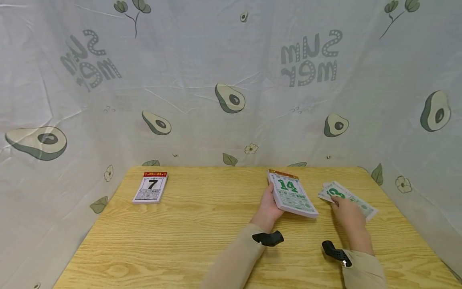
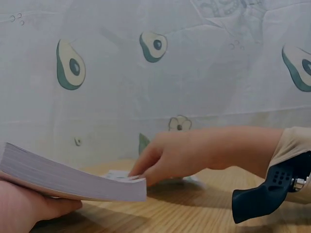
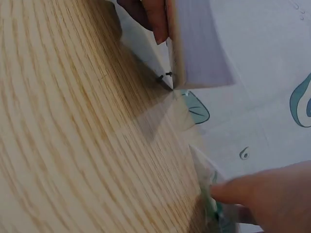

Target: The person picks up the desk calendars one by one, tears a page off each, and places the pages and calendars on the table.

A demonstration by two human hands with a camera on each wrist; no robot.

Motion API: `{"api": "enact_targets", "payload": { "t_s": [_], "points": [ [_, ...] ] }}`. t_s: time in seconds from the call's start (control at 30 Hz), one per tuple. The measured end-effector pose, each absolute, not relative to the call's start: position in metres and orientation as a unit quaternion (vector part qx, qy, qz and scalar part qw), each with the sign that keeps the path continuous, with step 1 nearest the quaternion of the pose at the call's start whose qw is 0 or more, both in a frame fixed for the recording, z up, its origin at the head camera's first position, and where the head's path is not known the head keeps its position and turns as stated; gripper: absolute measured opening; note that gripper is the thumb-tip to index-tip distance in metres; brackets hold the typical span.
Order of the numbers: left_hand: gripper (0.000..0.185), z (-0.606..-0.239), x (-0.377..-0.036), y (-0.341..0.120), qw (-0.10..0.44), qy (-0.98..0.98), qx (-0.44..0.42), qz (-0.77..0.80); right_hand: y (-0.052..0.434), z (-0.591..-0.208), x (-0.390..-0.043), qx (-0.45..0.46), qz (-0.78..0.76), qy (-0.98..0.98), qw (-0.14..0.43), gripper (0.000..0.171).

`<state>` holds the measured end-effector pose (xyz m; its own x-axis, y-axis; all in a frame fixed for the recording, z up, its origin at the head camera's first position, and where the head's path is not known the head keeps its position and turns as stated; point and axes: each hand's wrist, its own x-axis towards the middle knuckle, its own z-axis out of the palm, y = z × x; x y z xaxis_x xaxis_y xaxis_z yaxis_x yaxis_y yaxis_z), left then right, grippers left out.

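Note:
My left hand (image 1: 268,208) grips a thick tear-off calendar pad (image 1: 294,194) from its left side and below, lifting it off the table at a tilt. The pad has a red and gold header and a green 14 on top. To its right, my right hand (image 1: 351,216) pinches a loose calendar sheet (image 1: 362,206) with green print, its number partly covered by my fingers. Beneath it shows the edge of another loose sheet (image 1: 326,185). In the left wrist view, the pad's page edges (image 2: 73,179) stand between my hands, and the right fingertips (image 2: 136,172) are low over the paper.
A second tear-off calendar (image 1: 150,188) with a red header and a black 7 lies at the table's back left. The wooden table (image 1: 180,241) reaches back to a white curtain (image 1: 195,132) printed with avocados. Black wrist mounts (image 1: 268,238) sit on both sleeves.

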<state>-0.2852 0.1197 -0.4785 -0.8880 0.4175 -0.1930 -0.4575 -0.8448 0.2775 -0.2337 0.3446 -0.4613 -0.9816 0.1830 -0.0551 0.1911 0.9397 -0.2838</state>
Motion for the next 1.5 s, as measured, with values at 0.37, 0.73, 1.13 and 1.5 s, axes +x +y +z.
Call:
{"api": "enact_targets", "payload": {
  "t_s": [0.37,0.73,1.13,1.5],
  "points": [
    [0.052,-0.481,-0.283,0.121,0.228,0.158,-0.041,0.960,0.352,-0.474,-0.233,0.040,-0.146,0.985,0.078,0.086],
    [0.057,-0.481,-0.286,0.114,0.267,0.244,0.027,0.932,0.346,-0.472,-0.232,0.046,-0.175,0.978,0.105,0.083],
    [0.057,-0.470,-0.294,0.089,0.353,0.347,0.054,0.867,0.341,-0.465,-0.239,0.082,-0.181,0.970,0.140,0.085],
    [0.055,-0.472,-0.302,0.074,0.353,0.404,0.016,0.844,0.334,-0.461,-0.249,0.112,-0.206,0.962,0.139,0.082]
  ]
}}
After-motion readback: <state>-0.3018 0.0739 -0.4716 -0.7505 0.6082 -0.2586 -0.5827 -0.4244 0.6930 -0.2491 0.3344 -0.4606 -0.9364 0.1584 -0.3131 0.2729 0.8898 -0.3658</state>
